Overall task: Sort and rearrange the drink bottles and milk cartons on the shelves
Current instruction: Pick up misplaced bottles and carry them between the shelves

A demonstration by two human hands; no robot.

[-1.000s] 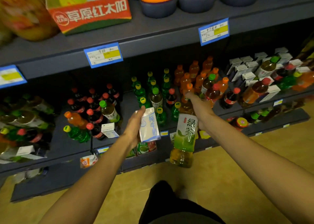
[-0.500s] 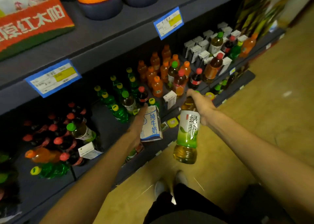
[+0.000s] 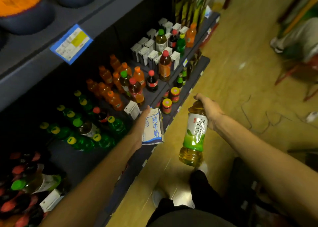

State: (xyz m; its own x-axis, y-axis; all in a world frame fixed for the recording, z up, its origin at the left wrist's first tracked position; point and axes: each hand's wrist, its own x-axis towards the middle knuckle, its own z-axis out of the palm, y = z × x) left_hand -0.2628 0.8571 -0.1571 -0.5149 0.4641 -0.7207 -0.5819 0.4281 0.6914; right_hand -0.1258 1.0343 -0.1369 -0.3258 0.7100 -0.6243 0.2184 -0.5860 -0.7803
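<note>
Green tea bottle (image 3: 193, 133) is hung near-upright, cap up, over the floor, gripped at the neck by R hand (image 3: 209, 108). Milk carton (image 3: 153, 126) (upright, by shelf edge (image 3: 173, 89)) is clasped in L hand (image 3: 141, 123).

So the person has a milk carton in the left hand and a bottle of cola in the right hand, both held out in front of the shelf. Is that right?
Not quite. The head view shows the right hand holding a green tea bottle by its neck, with yellow-green liquid, not cola. The rest stands: the left hand holds the milk carton, both out in front of the shelf.
</note>
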